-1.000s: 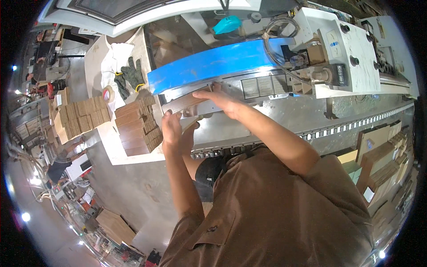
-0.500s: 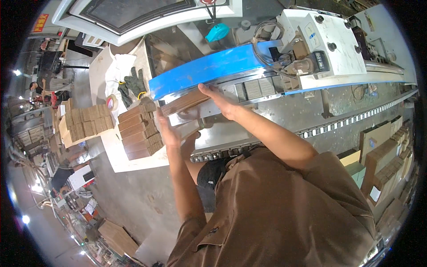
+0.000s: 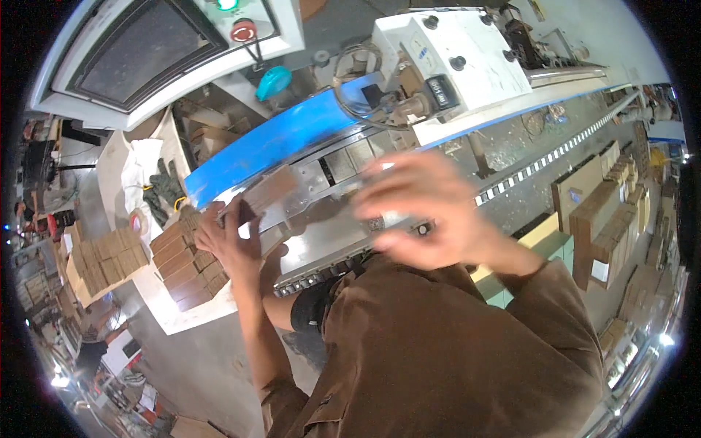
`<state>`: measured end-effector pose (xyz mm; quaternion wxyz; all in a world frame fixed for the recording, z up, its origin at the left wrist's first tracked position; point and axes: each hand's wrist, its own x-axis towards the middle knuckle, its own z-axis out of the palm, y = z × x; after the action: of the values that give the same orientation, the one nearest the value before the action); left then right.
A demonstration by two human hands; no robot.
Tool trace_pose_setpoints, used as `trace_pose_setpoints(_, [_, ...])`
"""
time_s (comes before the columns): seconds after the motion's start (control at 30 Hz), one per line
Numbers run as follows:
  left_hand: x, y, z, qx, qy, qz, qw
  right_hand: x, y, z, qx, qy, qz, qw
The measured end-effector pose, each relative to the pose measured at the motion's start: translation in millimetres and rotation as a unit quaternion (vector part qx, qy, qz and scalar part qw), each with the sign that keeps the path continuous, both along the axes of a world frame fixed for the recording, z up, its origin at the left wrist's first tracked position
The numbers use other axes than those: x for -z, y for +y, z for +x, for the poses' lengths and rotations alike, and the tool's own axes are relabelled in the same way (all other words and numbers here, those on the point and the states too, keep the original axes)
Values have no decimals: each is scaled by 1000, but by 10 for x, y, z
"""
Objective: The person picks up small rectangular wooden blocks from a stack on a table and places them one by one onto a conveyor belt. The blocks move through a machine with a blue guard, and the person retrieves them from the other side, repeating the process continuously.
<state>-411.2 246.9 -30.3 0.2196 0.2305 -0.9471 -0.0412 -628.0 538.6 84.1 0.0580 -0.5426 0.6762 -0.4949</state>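
A brown wooden strip (image 3: 272,191), a little blurred, lies along the metal bed of the machine below its long blue cover (image 3: 274,135). My left hand (image 3: 232,241) has its thumb and bent fingers at the strip's left end, closed about it. Raised over the bed to the right, my right hand (image 3: 427,212) is smeared by motion. Its fingers look spread, and nothing shows in them. A stack of brown wooden strips (image 3: 186,263) stands on the white board just left of my left hand.
Another pile of brown pieces (image 3: 109,263) sits farther left. Dark gloves (image 3: 164,191) and a tape roll (image 3: 137,223) lie behind the stacks. A white machine head (image 3: 467,62) stands at the right, and a chain track (image 3: 522,179) runs along the front. A red button (image 3: 243,31) tops the control panel.
My right hand has left the wooden strip and moved right, opening. My left hand has bent its fingers at the strip's left end. The whole view has turned and shifted.
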Motion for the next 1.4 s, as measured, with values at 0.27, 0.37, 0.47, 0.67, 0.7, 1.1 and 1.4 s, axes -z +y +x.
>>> trace_pose_setpoints(0.27, [1290,1067,-1146,96,-1,113,989,-86,559,-1854,420,156,182,875])
trace_pose_setpoints(0.37, [1793,979,-1351,76,3,81,994,-44,343,-1838,456,184,242,836])
trace_pose_setpoints(0.47, [1929,878,-1447,102,11,40,994,-131,289,-1773,469,154,229,839])
trace_pose_setpoints(0.67, [1904,872,-1483,132,-56,7,990,-98,283,-1788,473,138,235,838])
trace_pose_setpoints(0.7, [1860,880,-1500,130,-64,-4,989,-91,277,-1766,482,122,237,835])
trace_pose_setpoints(1.1, [1861,1258,-1987,193,-69,0,979,-209,211,-1680,475,45,218,851])
trace_pose_setpoints(1.4, [2043,1396,-1971,70,51,37,996,-15,368,-1913,466,127,196,854])
